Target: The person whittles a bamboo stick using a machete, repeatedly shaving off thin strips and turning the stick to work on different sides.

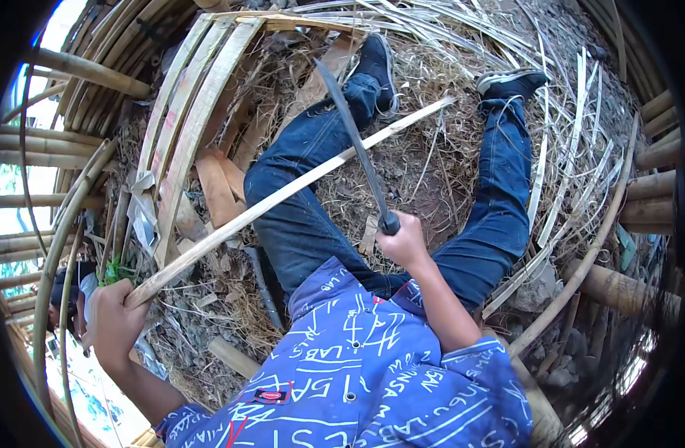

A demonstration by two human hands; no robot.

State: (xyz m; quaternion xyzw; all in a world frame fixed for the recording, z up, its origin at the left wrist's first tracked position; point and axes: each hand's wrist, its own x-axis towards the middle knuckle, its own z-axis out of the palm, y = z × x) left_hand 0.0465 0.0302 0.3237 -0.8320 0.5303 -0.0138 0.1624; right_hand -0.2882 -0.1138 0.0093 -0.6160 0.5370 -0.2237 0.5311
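Note:
My left hand is closed around the lower end of a long pale bamboo strip, out at the left side. The strip slants up to the right across my thigh, and its far end lies over the ground between my feet. In my right hand, in front of my lap, is the dark handle of a machete. Its long blade points up and away to the left and crosses over the strip near the middle of the view.
Wooden slats stand at the upper left. Thin bamboo shavings litter the ground between my legs, with split strips on the right. Bamboo poles line both sides. A dark long tool lies beside my thigh. Another person is partly visible at far left.

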